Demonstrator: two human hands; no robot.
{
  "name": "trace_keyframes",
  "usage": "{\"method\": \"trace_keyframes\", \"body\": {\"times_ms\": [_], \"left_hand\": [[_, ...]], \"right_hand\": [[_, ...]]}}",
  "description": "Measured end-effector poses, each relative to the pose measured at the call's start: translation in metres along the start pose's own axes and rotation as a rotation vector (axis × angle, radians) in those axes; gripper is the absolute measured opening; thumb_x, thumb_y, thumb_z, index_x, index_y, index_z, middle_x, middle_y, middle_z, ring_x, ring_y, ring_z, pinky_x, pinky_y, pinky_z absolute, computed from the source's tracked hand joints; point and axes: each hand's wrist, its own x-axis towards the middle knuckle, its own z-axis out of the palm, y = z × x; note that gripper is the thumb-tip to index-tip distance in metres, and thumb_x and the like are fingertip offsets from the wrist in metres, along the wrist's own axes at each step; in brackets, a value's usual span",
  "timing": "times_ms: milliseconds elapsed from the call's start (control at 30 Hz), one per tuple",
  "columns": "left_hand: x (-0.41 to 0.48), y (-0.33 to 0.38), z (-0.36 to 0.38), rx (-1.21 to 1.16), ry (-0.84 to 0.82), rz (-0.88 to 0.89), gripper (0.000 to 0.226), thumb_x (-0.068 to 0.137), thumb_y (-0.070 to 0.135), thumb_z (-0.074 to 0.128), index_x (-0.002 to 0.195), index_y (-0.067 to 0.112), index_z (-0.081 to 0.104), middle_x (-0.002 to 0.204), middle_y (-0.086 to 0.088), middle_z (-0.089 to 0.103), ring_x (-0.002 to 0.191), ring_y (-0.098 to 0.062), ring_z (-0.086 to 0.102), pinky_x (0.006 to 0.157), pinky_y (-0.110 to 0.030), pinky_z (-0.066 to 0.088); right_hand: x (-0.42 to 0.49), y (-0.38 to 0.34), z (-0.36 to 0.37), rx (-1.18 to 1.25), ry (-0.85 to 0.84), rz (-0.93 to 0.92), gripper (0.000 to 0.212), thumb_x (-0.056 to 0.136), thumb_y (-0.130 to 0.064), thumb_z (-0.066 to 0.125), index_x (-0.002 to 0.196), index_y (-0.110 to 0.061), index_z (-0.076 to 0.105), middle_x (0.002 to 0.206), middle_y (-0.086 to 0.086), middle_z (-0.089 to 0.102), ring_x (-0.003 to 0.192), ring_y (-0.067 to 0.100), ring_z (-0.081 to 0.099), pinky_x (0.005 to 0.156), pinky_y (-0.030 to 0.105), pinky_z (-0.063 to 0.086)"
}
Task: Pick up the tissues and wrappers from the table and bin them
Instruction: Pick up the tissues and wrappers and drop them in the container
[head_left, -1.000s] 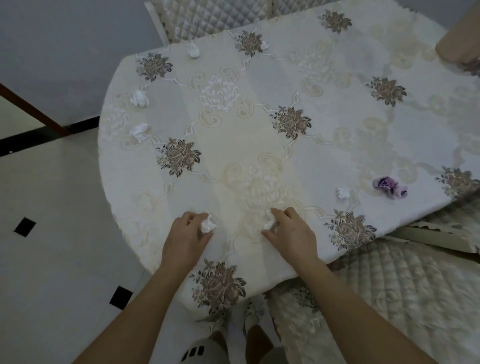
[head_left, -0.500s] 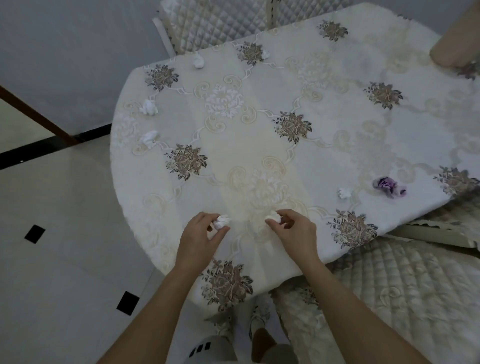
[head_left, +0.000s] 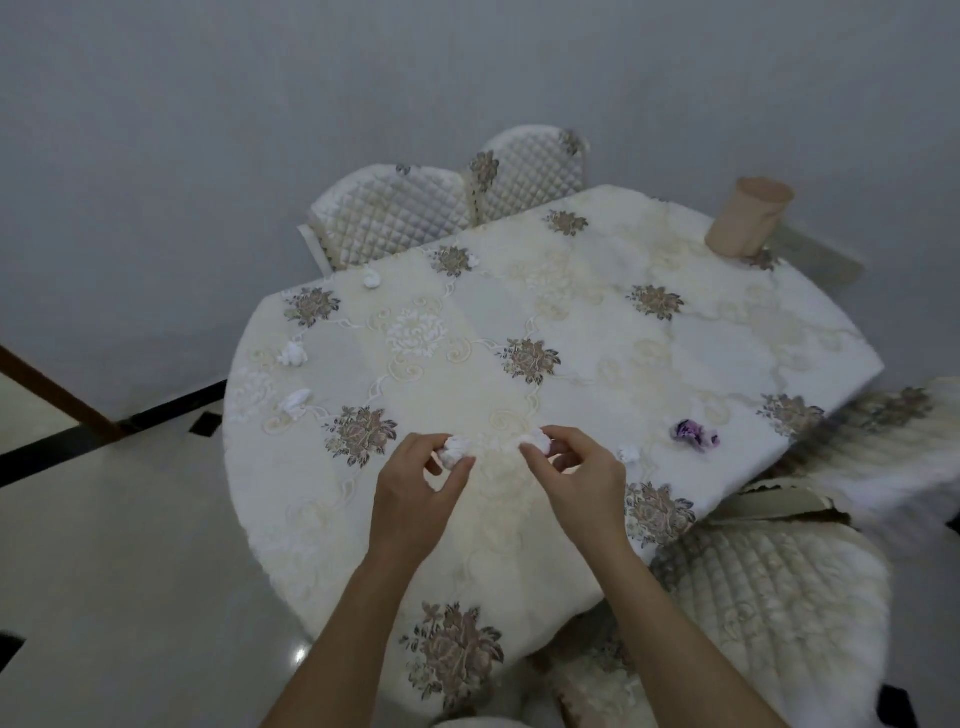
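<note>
Head view shows both hands raised just above the near part of the tabletop (head_left: 571, 332), each pinching a crumpled white tissue between thumb and fingertips. The left hand (head_left: 415, 499) grips the left tissue ball (head_left: 455, 449); the right hand (head_left: 576, 483) grips the right tissue ball (head_left: 538, 441) — the two wads sit close together, side by side. From the hands, a small white tissue (head_left: 629, 453) lies at about 3 o'clock, just beside the right hand, and a purple wrapper (head_left: 695, 434) lies farther out the same way. Two more white tissues lie at 10 o'clock near the left rim, one nearer (head_left: 295, 402) and one farther (head_left: 292, 355), with another tissue (head_left: 371, 280) at 11 o'clock by the far edge. A tan cup-shaped bin (head_left: 745, 217) stands at 1 o'clock on the far right corner.

An embroidered cream cloth with brown flower motifs covers the tabletop. Quilted chairs (head_left: 395, 213) stand at the far side against a plain grey wall, and another quilted chair (head_left: 779, 603) stands at the near right; pale floor tiles with black insets show at left.

Compared with a second ago, the hands have lifted both wads off the cloth — and the view has tilted upward, bringing the wall and bin into sight.
</note>
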Motion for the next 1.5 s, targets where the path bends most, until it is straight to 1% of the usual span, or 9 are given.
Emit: {"method": "trace_keyframes", "body": {"times_ms": [200, 433, 633, 800, 967, 1067, 1233, 1333, 1500], "left_hand": [[-0.002, 0.027, 0.002, -0.071, -0.135, 0.132, 0.015, 0.087, 0.027, 0.071, 0.101, 0.024, 0.066, 0.092, 0.015, 0.06, 0.077, -0.01, 0.059, 0.062, -0.024, 0.047], [-0.027, 0.049, 0.031, -0.195, -0.316, 0.247, 0.014, 0.087, 0.024, 0.072, 0.1, 0.027, 0.068, 0.095, 0.016, 0.064, 0.079, -0.011, 0.06, 0.064, -0.026, 0.049], [-0.072, 0.091, 0.07, -0.31, -0.526, 0.319, 0.019, 0.087, 0.024, 0.071, 0.096, 0.038, 0.063, 0.093, 0.014, 0.063, 0.082, -0.006, 0.06, 0.068, -0.024, 0.048], [-0.113, 0.122, 0.1, -0.355, -0.69, 0.403, 0.014, 0.086, 0.03, 0.071, 0.099, 0.026, 0.068, 0.093, 0.011, 0.063, 0.083, -0.007, 0.06, 0.07, -0.031, 0.052], [-0.143, 0.155, 0.128, -0.368, -0.812, 0.518, 0.016, 0.087, 0.028, 0.072, 0.1, 0.02, 0.068, 0.092, 0.009, 0.063, 0.084, -0.004, 0.06, 0.071, -0.017, 0.046], [-0.161, 0.172, 0.149, -0.377, -0.862, 0.541, 0.014, 0.087, 0.026, 0.072, 0.1, 0.023, 0.067, 0.091, 0.013, 0.061, 0.082, -0.004, 0.059, 0.069, -0.013, 0.042], [-0.198, 0.203, 0.191, -0.386, -0.943, 0.57, 0.015, 0.087, 0.026, 0.071, 0.102, 0.027, 0.069, 0.092, 0.014, 0.062, 0.08, -0.008, 0.059, 0.069, -0.02, 0.045], [-0.216, 0.227, 0.22, -0.366, -0.968, 0.566, 0.016, 0.087, 0.028, 0.07, 0.098, 0.039, 0.064, 0.092, 0.016, 0.062, 0.083, -0.007, 0.058, 0.07, -0.016, 0.043], [-0.24, 0.281, 0.284, -0.332, -0.964, 0.573, 0.014, 0.087, 0.027, 0.072, 0.098, 0.034, 0.066, 0.092, 0.019, 0.062, 0.08, -0.006, 0.058, 0.069, -0.011, 0.04]], "right_hand": [[-0.023, -0.019, -0.029, -0.005, 0.186, 0.012, 0.019, 0.078, -0.032, 0.081, 0.094, -0.028, 0.073, 0.071, -0.014, 0.065, 0.062, 0.003, 0.059, 0.062, 0.008, 0.043], [-0.078, -0.014, -0.064, -0.041, 0.389, 0.123, 0.016, 0.075, -0.037, 0.081, 0.089, -0.034, 0.073, 0.068, -0.014, 0.065, 0.061, 0.005, 0.058, 0.065, 0.023, 0.051], [-0.153, 0.004, -0.107, -0.075, 0.598, 0.22, 0.013, 0.076, -0.037, 0.082, 0.085, -0.037, 0.073, 0.063, -0.019, 0.064, 0.061, 0.0, 0.057, 0.062, 0.011, 0.044], [-0.208, 0.022, -0.146, -0.091, 0.803, 0.314, 0.018, 0.073, -0.038, 0.083, 0.078, -0.046, 0.068, 0.068, -0.016, 0.064, 0.059, 0.004, 0.056, 0.062, 0.015, 0.047], [-0.246, 0.035, -0.186, -0.051, 0.955, 0.39, 0.014, 0.073, -0.032, 0.083, 0.083, -0.032, 0.074, 0.063, -0.011, 0.063, 0.055, 0.002, 0.053, 0.062, 0.019, 0.048], [-0.26, 0.044, -0.208, -0.033, 1.015, 0.41, 0.016, 0.074, -0.032, 0.083, 0.087, -0.028, 0.075, 0.063, -0.011, 0.062, 0.055, 0.002, 0.051, 0.061, 0.013, 0.045], [-0.274, 0.067, -0.251, -0.003, 1.079, 0.439, 0.014, 0.074, -0.033, 0.083, 0.085, -0.031, 0.074, 0.065, -0.01, 0.062, 0.056, 0.002, 0.051, 0.061, 0.011, 0.043], [-0.277, 0.086, -0.285, 0.006, 1.095, 0.444, 0.015, 0.074, -0.034, 0.083, 0.086, -0.031, 0.075, 0.067, -0.008, 0.063, 0.057, 0.003, 0.052, 0.062, 0.012, 0.044], [-0.273, 0.122, -0.366, 0.024, 1.107, 0.459, 0.014, 0.075, -0.035, 0.082, 0.084, -0.031, 0.073, 0.069, -0.007, 0.064, 0.059, 0.003, 0.053, 0.063, 0.013, 0.045]]}}
